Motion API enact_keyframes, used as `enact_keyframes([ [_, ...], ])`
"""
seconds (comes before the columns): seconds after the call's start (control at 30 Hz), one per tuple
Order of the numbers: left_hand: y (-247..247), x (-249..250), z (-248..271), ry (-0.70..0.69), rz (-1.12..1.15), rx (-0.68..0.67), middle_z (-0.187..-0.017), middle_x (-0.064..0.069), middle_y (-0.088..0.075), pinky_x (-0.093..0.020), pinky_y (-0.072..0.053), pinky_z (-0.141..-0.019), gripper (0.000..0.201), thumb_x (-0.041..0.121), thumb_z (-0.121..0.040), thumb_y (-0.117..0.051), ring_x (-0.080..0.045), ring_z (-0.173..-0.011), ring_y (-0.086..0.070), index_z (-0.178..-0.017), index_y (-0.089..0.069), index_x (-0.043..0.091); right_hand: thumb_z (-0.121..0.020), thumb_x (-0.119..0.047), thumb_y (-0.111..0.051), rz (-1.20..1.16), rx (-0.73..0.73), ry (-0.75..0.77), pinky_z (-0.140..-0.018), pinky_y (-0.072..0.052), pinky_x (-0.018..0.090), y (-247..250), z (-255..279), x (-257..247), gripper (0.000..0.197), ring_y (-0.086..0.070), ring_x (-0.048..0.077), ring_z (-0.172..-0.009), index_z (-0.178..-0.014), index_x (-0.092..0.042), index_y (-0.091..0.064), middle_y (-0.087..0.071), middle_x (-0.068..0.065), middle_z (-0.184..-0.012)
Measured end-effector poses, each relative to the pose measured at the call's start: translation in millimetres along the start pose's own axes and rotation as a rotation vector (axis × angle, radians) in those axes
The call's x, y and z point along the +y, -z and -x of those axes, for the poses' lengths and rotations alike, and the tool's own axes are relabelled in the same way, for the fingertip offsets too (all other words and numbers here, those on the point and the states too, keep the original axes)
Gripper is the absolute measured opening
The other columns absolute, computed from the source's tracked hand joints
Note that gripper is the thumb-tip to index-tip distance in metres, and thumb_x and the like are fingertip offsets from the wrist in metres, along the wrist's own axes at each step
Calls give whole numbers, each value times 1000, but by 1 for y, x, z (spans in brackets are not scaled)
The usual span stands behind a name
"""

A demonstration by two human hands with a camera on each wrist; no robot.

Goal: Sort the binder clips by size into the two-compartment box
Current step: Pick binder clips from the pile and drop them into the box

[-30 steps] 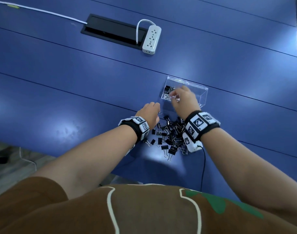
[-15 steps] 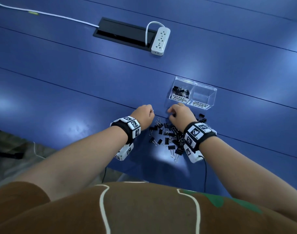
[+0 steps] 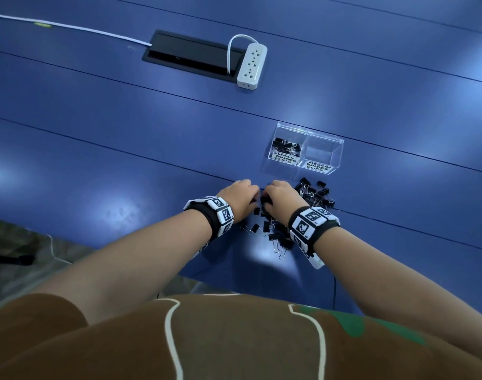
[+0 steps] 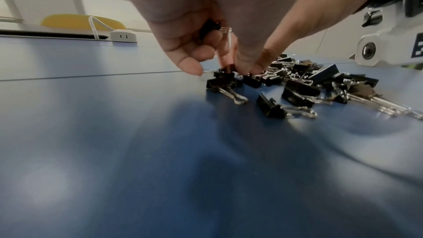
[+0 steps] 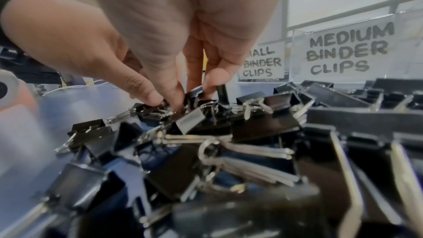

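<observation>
Two hands (image 3: 238, 200) (image 3: 282, 197), one two-compartment box (image 3: 326, 154)

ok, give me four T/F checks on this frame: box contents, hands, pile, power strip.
1. The compartment labelled small holds clips. True.
2. The compartment labelled medium is full of clips. False: no clips show in it.
3. The left hand holds a clip in its curled fingers. True.
4. The right hand is over the box. False: it is down in the pile, fingertips among clips.
5. The power strip sits between box and pile. False: it lies far beyond the box.
</observation>
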State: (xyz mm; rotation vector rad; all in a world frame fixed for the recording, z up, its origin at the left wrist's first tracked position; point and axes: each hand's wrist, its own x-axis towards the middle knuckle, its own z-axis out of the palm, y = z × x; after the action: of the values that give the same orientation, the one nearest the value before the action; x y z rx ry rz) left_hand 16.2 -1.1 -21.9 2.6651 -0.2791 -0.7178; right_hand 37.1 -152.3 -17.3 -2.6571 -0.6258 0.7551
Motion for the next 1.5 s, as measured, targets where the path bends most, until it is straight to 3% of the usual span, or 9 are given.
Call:
enact_keyframes([
  [0.27,-1,-5,2,26,121,83,-111,-7,-52,-43,-49,-87,29,29,-85,-62,-25,-105,-50,-105,-49,14,-81,-13,-61,-205,148,-84,-74,-52,32,26,5,9,5,-52,17,-72,-79,-9,-61,-59,2,-80],
  [0.47,0,-13,6,91,117,54,-110,-9,-52,-44,-52,-81,36,39,-85,-62,-28,-88,-56,-105,-48,12,-83,-14,-61,-448,450,-205,-58,-45,16,73,-14,23,5,-51,9,-62,-79,-11,-60,-58,-5,-70],
  [0.63,0,-10,3,256,11,67,-104,-7,-52,-41,-51,-74,54,61,-83,-53,-29,-90,-57,-102,-48,10,-83,-17,-61,-345,519,-201,-73,-53,35,94,-34,34,8,-58,24,-76,-81,-9,-59,-64,9,-85],
  [0.77,-2,-6,2,240,16,47,-109,-11,-54,-39,-47,-73,44,49,-90,-50,-29,-90,-56,-104,-49,8,-87,-19,-59,-281,531,-165,-81,-45,26,91,-33,35,14,-51,17,-85,-95,-8,-58,-57,8,-101],
  [0.93,8,-3,-1,256,246,151,-103,-12,-54,-38,-46,-75,28,34,-91,-52,-29,-83,-53,-96,-50,7,-89,-12,-51,-245,351,-96,-81,-53,28,57,-7,9,9,-56,14,-80,-87,-14,-60,-59,0,-90],
  [1.1,44,11,-24,196,423,335,-98,-7,-51,-30,-38,-73,18,28,-89,-54,-23,-82,-49,-91,-51,10,-88,-13,-53,-115,31,-30,-94,-47,33,10,19,-11,15,-55,24,-101,-97,-10,-65,-59,8,-104],
  [1.27,74,40,-65,96,382,360,-114,-13,-54,-31,-40,-85,24,25,-92,-55,-25,-96,-52,-104,-54,5,-85,-13,-57,-141,15,-36,-100,-44,38,-13,28,-8,28,-46,29,-116,-112,-4,-61,-52,13,-119],
  [1.4,83,60,-92,77,274,287,-123,-16,-49,-36,-42,-92,26,19,-94,-53,-31,-105,-54,-113,-53,2,-88,-10,-51,-157,24,-65,-99,-45,41,-18,26,-11,21,-47,29,-115,-104,-2,-63,-53,14,-118],
  [1.5,79,65,-105,67,206,240,-125,-15,-48,-38,-45,-94,27,18,-94,-54,-34,-106,-56,-116,-53,3,-86,-10,-53,-245,83,-95,-92,-48,36,-16,28,-7,13,-53,26,-102,-94,-4,-62,-56,12,-106],
])
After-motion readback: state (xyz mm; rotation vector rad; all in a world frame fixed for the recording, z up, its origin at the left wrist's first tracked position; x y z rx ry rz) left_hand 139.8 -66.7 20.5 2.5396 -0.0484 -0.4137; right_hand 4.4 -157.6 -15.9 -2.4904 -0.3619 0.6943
